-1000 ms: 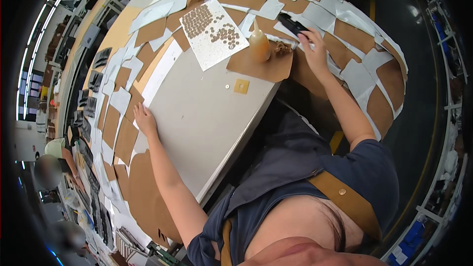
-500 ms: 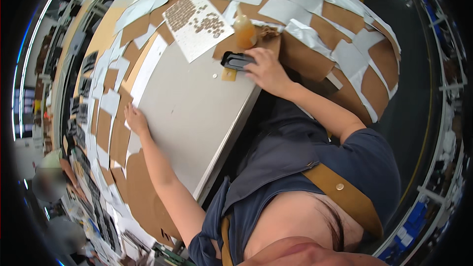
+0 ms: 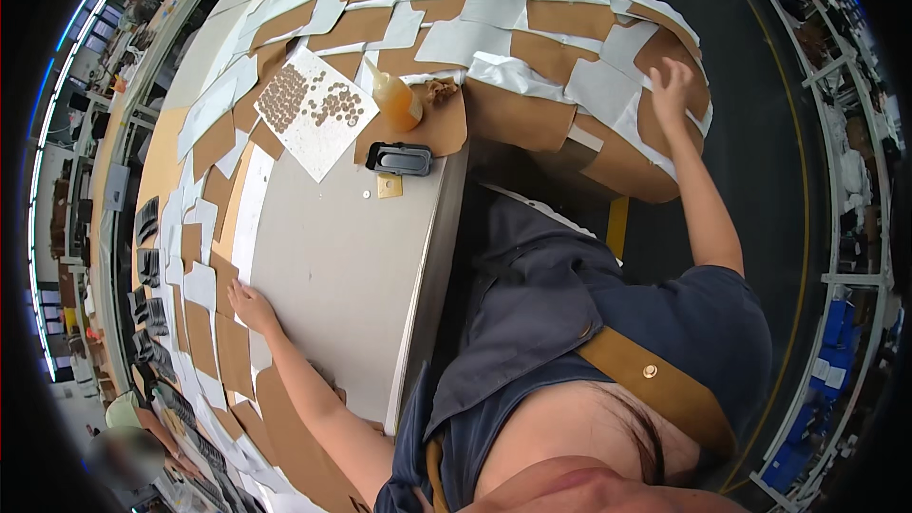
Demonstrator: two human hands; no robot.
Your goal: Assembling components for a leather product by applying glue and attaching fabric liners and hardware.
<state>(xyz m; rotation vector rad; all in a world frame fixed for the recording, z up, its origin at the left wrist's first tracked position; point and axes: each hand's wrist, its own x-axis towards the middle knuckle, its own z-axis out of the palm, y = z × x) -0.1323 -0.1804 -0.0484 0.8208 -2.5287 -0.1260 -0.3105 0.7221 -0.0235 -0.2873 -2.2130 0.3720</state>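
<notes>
My left hand (image 3: 252, 307) lies with its fingers stretched out at the left side of the grey table (image 3: 323, 256), over the edge of white and brown sheet pieces. Out to the right, my right hand (image 3: 671, 90) is above or on a brown sheet piece (image 3: 627, 166) with its fingers apart; whether it touches is unclear. A small black oblong case (image 3: 399, 160) sits on the table, partly over a yellowish square piece (image 3: 389, 187). A small white disc (image 3: 367, 195) lies beside them. Behind stands a squeeze bottle (image 3: 397, 104) of orange liquid with a pointed nozzle.
A white board (image 3: 328, 147) bears many small round brown pieces. Next to the bottle is a crumpled brown scrap (image 3: 441, 90). Overlapping brown and white pieces line the table's far and left sides. Black curved parts (image 3: 148, 268) stand farther left, and a co-worker (image 3: 133, 418) is at lower left.
My right hand has let go of the black case and swung right, over the sheet pieces. My left hand stays at the table's left side. The view has shifted.
</notes>
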